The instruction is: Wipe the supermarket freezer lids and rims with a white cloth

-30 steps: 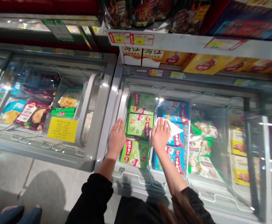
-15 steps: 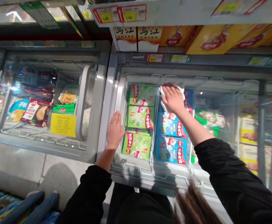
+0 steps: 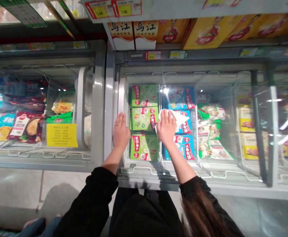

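Right hand (image 3: 168,127) lies flat, fingers together, on white cloth (image 3: 180,119) atop the glass lid (image 3: 121,95), left hand (image 3: 121,132) also flat at the lid's left rim; cloth looks light, soft and limp, probably best held under palm pressure or pinched at its free corner.

The right hand (image 3: 168,126) covers a good chunk of the white wipe (image 3: 182,119), so I honestly can't tell if it's cloth or paper. Together they block part of the blue packs (image 3: 187,148). Long hair (image 3: 203,210) hides some of the right sleeve (image 3: 191,186). Print on the yellow sign (image 3: 62,135) is too blurry to read. Somebody's jeans (image 3: 36,228) get chopped by the bottom edge.
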### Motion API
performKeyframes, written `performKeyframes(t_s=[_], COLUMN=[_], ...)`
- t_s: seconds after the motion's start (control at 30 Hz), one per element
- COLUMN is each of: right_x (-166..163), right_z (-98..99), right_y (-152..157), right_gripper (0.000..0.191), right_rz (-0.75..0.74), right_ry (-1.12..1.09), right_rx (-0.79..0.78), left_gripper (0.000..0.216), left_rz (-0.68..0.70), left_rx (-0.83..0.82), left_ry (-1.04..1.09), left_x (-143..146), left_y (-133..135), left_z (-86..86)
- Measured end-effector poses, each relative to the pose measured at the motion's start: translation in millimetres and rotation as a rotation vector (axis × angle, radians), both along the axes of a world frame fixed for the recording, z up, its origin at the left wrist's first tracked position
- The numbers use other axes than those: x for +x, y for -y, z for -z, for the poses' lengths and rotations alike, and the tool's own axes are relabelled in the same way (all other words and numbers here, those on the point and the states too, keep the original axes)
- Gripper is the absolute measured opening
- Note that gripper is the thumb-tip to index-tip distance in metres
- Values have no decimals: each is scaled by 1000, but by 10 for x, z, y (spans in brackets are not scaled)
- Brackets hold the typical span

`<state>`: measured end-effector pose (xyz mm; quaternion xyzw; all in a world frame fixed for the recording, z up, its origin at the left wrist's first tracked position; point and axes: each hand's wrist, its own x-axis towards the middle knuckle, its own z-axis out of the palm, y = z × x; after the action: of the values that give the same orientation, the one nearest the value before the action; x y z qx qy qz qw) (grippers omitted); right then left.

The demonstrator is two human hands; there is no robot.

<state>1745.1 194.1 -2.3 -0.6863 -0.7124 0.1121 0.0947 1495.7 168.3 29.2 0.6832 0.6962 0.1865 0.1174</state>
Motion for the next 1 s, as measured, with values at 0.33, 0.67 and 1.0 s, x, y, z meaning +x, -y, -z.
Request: performKeyframes(t_s=[0.33, 0.67, 1.0], right_x=[-126, 392, -645], right_z=[0, 95, -26], right_y=[-883, 235, 11], right_gripper=[59, 66, 62], right_rz=[-382, 116, -625], right_ry=[-42, -38, -123], right_rx=[57, 93, -47], left_gripper=[75, 76, 70], left_rz=[41, 27, -14], left_rx=[32, 56, 13], left_ry=[-73, -28, 25], left_x=[13, 12, 55], left_y=[-4, -3, -10], left_z=[-16, -7, -25])
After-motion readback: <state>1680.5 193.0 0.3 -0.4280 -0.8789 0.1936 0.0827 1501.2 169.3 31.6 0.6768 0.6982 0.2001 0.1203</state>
